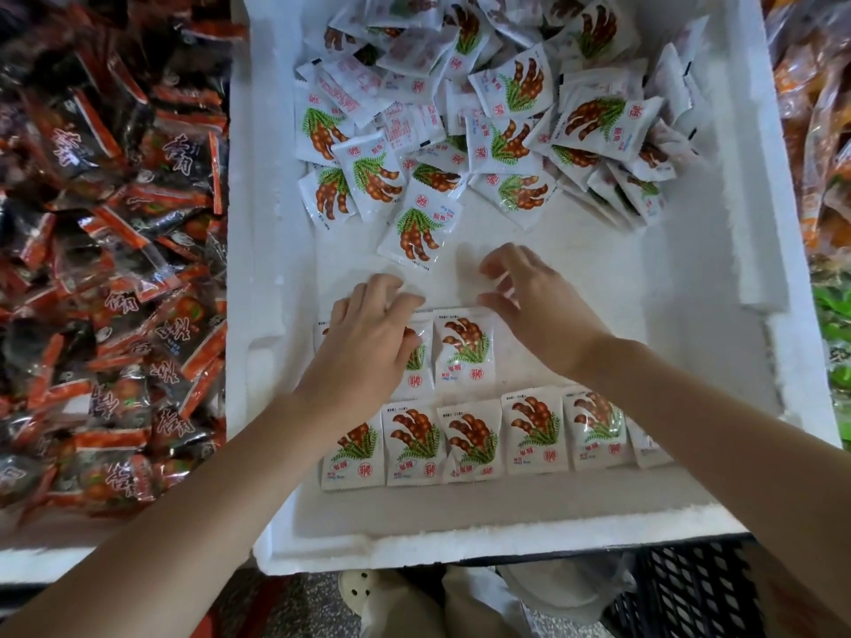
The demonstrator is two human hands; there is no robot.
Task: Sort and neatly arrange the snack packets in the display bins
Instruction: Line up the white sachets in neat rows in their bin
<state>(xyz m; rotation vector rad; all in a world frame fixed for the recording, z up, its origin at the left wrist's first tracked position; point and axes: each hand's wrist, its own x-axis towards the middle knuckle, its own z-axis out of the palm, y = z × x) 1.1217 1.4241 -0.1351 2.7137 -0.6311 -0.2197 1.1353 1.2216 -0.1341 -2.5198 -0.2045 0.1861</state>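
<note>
A white foam bin (718,278) holds white tamarind snack packets. A loose heap of them (497,112) fills its far half. Near the front edge lies a neat row of several packets (474,437). A second row starts above it, with one packet (463,352) fully visible. My left hand (368,343) rests flat on the packets at the left of that second row, covering them. My right hand (529,297) hovers just right of the visible packet, fingers loosely spread, holding nothing. One stray packet (414,227) lies just beyond both hands.
To the left is a bin of black and orange snack packets (106,278). Orange packets (815,108) and green ones (836,315) show at the right edge. A black plastic crate (690,587) sits below the foam bin's front rim.
</note>
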